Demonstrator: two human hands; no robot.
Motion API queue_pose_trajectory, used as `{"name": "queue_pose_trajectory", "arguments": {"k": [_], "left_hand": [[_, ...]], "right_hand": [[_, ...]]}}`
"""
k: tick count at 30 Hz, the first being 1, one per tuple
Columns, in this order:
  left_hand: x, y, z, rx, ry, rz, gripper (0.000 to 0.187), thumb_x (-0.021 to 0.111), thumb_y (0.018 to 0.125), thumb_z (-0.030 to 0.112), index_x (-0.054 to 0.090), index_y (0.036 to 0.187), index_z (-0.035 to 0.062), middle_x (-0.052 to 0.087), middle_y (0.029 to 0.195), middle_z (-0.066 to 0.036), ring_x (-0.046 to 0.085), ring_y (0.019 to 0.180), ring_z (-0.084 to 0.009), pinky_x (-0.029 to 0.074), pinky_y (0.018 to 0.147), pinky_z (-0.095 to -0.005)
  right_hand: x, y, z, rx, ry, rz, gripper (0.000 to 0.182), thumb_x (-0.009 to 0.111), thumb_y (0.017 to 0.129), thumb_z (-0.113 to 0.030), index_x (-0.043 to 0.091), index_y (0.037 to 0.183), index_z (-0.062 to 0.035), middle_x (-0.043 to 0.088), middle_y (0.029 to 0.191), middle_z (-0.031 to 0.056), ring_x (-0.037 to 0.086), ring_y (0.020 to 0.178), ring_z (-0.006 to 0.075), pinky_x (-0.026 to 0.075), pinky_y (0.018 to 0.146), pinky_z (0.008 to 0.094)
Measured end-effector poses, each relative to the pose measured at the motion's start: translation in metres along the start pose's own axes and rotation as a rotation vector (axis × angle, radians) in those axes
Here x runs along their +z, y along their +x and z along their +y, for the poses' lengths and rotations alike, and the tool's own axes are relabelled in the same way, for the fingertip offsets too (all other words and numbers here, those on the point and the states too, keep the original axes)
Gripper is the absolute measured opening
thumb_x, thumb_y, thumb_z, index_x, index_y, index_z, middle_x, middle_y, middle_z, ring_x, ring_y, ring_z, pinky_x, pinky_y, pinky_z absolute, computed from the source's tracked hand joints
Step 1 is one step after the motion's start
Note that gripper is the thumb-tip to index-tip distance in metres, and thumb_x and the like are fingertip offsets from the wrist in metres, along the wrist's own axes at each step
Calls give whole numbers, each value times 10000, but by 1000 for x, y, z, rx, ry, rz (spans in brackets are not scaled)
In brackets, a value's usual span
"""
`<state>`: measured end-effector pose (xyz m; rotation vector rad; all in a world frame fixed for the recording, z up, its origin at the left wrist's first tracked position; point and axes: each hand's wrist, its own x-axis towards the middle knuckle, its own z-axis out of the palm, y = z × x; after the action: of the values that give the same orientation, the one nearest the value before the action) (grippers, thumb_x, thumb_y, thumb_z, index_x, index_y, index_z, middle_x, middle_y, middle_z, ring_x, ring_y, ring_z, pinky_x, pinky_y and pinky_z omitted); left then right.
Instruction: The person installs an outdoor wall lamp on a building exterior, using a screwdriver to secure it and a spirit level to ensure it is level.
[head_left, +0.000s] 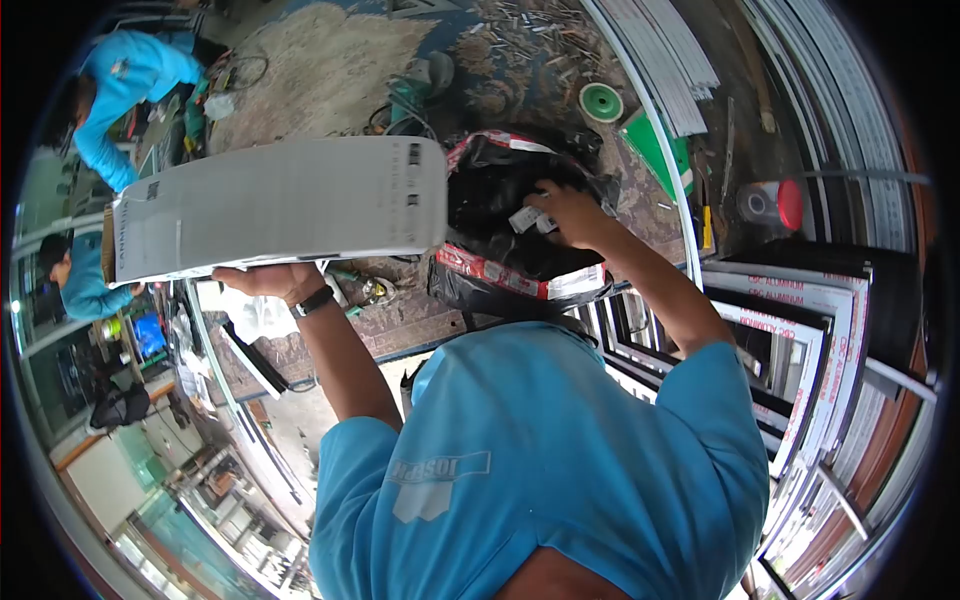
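My left hand [268, 282] grips the lower edge of a long white cardboard box [285, 200], with a dark band on the wrist. The box is tilted and hides part of the bench behind it. On the bench, to the right of the box, a black plastic bag [490, 205] with red and white printed wrapping [500, 270] lies open. My right hand [568, 212] reaches into the bag's mouth, its fingers closed around small white labelled packets [530, 218]. What else lies in the bag is too dark to make out.
Two co-workers in blue shirts [150, 75] [82, 285] are at the left. A green power tool [408, 100], a green disc [601, 102] and metal scraps lie on the worktop. Wrapped aluminium frames [810, 370] lean at the right, near a red-lidded jar [770, 204].
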<state>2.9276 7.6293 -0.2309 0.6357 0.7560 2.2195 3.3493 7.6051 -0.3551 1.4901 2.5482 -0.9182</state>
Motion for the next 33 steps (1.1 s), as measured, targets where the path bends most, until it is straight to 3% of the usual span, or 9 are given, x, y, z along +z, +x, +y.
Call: {"name": "queue_pose_trajectory", "arguments": {"k": [3, 7, 11, 13, 17, 19, 24, 29, 33], "left_hand": [[-44, 10, 39, -132, -375, -291, 814, 559, 911, 701, 507, 1433, 78, 564, 1415, -114, 552, 1263, -321, 443, 1089, -509], [-81, -33, 87, -62, -155, -59, 752, 523, 961, 647, 498, 1436, 64, 590, 1376, -116, 576, 1235, -296, 485, 1050, -445], [-147, -130, 117, 24, 28, 278, 726, 503, 981, 624, 500, 1430, 55, 613, 1343, -123, 606, 1197, -288, 508, 1021, -420], [-175, -184, 126, 35, 53, 426, 713, 492, 990, 613, 500, 1428, 50, 624, 1326, -127, 621, 1178, -285, 519, 1007, -408], [-203, -284, 147, -1, 38, 631, 688, 472, 1009, 590, 501, 1423, 41, 646, 1293, -135, 651, 1139, -277, 542, 978, -383], [-176, -320, 168, -36, -52, 704, 695, 479, 1008, 582, 493, 1422, 23, 656, 1283, -152, 677, 1100, -291, 550, 976, -409], [-222, -410, 213, 146, -92, 858, 763, 547, 958, 614, 481, 1433, 20, 631, 1314, -155, 636, 1156, -308, 526, 1005, -453], [-277, -528, 297, 351, -34, 917, 788, 560, 945, 610, 451, 1466, 29, 589, 1376, -149, 606, 1202, -321, 511, 1026, -451], [-313, -648, 396, 529, -256, 954, 789, 583, 939, 606, 456, 1471, 36, 589, 1398, -129, 611, 1198, -322, 506, 1036, -466]], "right_hand": [[-19, -10, -1, 15, 583, 99, 725, 809, 815, -166, 465, 1451, -115, 537, 1415, 150, 582, 1250, 361, 479, 1042, 503], [-36, -24, 17, 163, 1424, 42, 546, 625, 961, -283, 477, 1440, -67, 625, 1360, 168, 620, 1212, 286, 528, 958, 439], [-40, -33, 23, 39, 1898, -108, 656, 512, 973, -471, 467, 1447, -19, 648, 1305, 200, 692, 1004, 290, 590, 783, 413], [-49, -29, 2, 33, 1877, -215, 749, 490, 958, -563, 420, 1472, -23, 650, 1202, 217, 712, 894, 312, 633, 507, 416], [-44, -21, -47, -49, 1789, -300, 775, 585, 925, -533, 399, 1453, 2, 609, 1106, 192, 689, 785, 312, 618, 466, 383], [-38, -25, -77, -129, 1693, -363, 854, 648, 855, -599, 415, 1428, -11, 603, 1106, 150, 652, 744, 253, 512, 434, 316], [1, -44, -164, -159, 1598, -712, 898, 700, 806, -647, 457, 1366, 11, 607, 1110, 157, 673, 740, 218, 558, 458, 301], [102, -97, -301, -158, 1472, -1126, 843, 619, 905, -599, 417, 1417, 39, 615, 1186, 240, 693, 959, 388, 633, 538, 383], [209, -165, -418, -82, 1523, -1402, 806, 597, 944, -545, 381, 1449, 45, 579, 1248, 272, 652, 1051, 426, 635, 578, 414]]}}
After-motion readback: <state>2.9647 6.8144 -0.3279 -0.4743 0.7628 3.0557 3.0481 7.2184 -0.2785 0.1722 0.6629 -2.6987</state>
